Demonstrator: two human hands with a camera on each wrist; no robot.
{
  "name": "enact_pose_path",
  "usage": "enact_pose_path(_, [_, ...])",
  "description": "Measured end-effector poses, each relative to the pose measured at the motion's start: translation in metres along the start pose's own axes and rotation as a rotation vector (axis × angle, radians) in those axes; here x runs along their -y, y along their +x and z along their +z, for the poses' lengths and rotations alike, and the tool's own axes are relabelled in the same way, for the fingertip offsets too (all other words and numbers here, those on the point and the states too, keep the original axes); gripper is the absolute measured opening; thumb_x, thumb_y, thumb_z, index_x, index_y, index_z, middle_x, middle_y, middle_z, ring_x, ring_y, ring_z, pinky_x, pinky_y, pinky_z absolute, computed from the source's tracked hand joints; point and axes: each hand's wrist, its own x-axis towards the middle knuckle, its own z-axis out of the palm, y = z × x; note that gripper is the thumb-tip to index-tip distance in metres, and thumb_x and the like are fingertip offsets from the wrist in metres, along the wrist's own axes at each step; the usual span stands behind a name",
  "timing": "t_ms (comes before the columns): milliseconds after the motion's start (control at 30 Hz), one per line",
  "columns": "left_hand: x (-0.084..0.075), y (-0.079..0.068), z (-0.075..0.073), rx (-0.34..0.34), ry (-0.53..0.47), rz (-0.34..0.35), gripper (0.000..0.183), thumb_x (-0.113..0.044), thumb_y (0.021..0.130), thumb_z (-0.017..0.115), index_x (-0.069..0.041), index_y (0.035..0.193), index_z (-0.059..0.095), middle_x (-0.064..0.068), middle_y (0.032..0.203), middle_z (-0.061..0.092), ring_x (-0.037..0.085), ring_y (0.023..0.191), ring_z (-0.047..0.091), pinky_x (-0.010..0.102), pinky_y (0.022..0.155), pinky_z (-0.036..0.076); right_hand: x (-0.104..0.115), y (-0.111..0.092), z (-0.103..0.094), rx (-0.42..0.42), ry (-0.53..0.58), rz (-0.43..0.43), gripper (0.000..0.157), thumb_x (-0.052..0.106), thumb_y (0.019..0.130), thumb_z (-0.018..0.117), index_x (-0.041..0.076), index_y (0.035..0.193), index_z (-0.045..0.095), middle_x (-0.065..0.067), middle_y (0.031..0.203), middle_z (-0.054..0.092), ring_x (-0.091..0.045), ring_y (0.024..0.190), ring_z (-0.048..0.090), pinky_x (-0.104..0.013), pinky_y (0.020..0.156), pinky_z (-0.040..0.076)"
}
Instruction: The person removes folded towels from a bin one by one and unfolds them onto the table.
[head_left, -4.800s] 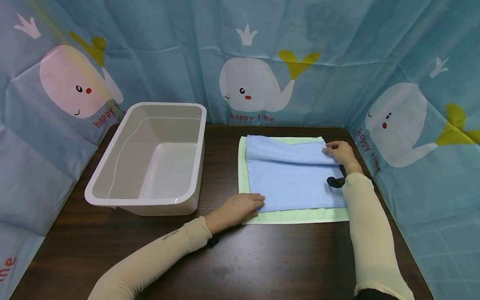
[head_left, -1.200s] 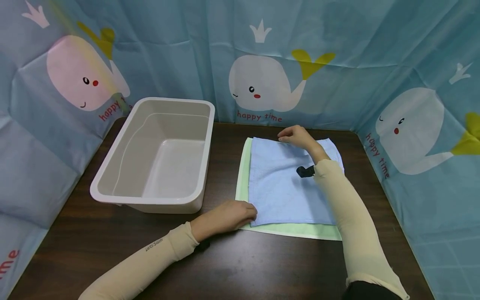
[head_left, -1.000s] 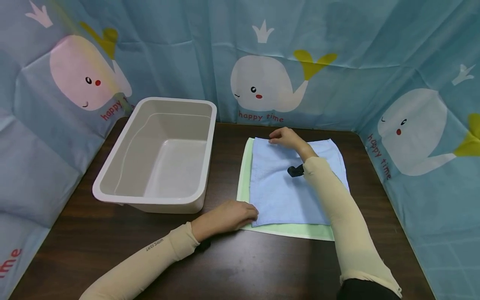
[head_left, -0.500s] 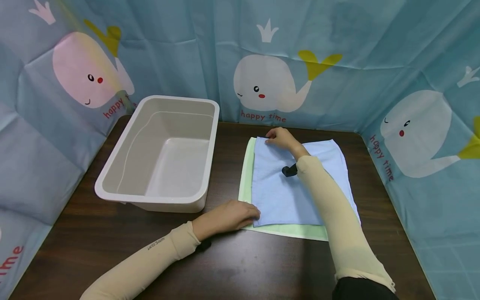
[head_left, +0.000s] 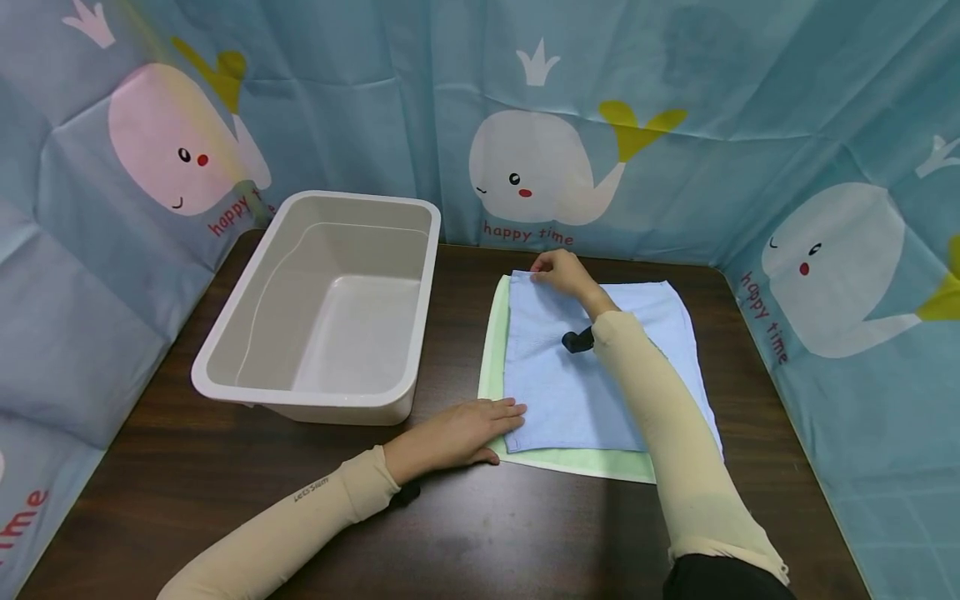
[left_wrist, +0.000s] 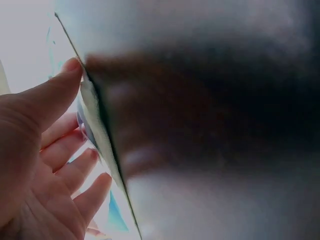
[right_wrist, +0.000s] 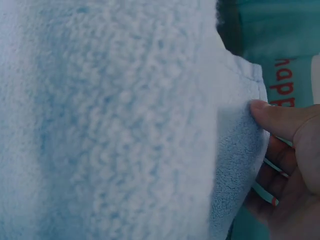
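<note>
A blue towel (head_left: 558,404) lies spread over a pale green towel (head_left: 592,463), whose left and near edges stick out from under it. My right hand (head_left: 564,275) pinches the blue towel's far edge close to its left corner, slightly raised. In the right wrist view the thumb (right_wrist: 280,117) presses on the towel's hem, with fingers behind it. My left hand (head_left: 457,432) rests with extended fingers on the near-left corner of both towels, its thumb on the table. In the left wrist view, that thumb and fingers (left_wrist: 92,195) stand apart beside the towel edge (left_wrist: 97,120).
A deep light-grey plastic bin (head_left: 300,395) stands at the left of the dark wooden table (head_left: 525,533). Blue curtain (head_left: 360,125) with whale prints encloses the back and sides. A black wrist-camera piece (head_left: 577,341) hangs over the blue towel.
The blue towel's far part, folded over earlier, now lies spread out. My right hand has moved left along the far edge and lifts it slightly. My left fingers have just straightened and spread.
</note>
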Motion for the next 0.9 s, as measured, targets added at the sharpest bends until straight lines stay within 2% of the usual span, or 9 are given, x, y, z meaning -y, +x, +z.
enact_pose_path(333, [0.0,-0.003,0.001,0.013,-0.006,-0.022,0.063,-0.034,0.087,0.066,-0.012,0.142,0.043,0.0,0.15,0.042,0.017,0.14,0.039,0.034,0.111,0.039,0.009,0.014,-0.005,-0.089,0.004,0.005,0.013,0.022,0.092,0.06,0.011,0.096,0.066,-0.007,0.099,0.063,-0.021,0.093,0.052,-0.039,0.091,0.045])
enact_pose_path(500, [0.0,-0.003,0.0,0.023,-0.004,-0.032,0.064,-0.036,0.087,0.066,-0.014,0.142,0.043,-0.002,0.15,0.041,0.015,0.14,0.039,0.033,0.111,0.039,0.007,0.021,-0.001,-0.076,-0.001,0.033,0.013,0.021,0.092,0.061,0.01,0.097,0.067,-0.008,0.101,0.064,-0.023,0.095,0.052,-0.041,0.093,0.044])
enact_pose_path(667, [0.0,-0.002,0.0,0.014,-0.013,-0.018,0.065,-0.035,0.086,0.067,-0.013,0.142,0.043,-0.001,0.149,0.043,0.016,0.139,0.04,0.033,0.111,0.039,0.002,0.022,0.008,-0.038,-0.138,0.052,0.015,0.025,0.092,0.06,0.012,0.096,0.067,-0.007,0.101,0.067,-0.023,0.096,0.054,-0.044,0.097,0.041])
enact_pose_path(767, [-0.001,-0.001,0.0,0.018,-0.01,-0.012,0.065,-0.035,0.086,0.067,-0.013,0.143,0.042,0.0,0.149,0.042,0.016,0.139,0.04,0.033,0.111,0.039,0.001,0.022,0.011,-0.047,-0.235,0.064,0.017,0.029,0.092,0.061,0.014,0.095,0.066,-0.005,0.099,0.067,-0.023,0.093,0.055,-0.044,0.094,0.043])
enact_pose_path(900, [0.0,-0.001,-0.001,0.037,-0.003,-0.029,0.066,-0.035,0.087,0.066,-0.014,0.144,0.041,-0.001,0.15,0.041,0.015,0.14,0.039,0.032,0.111,0.038,0.001,0.022,0.011,-0.058,-0.298,0.103,0.024,0.035,0.09,0.062,0.013,0.1,0.065,-0.007,0.101,0.066,-0.025,0.093,0.056,-0.044,0.087,0.046])
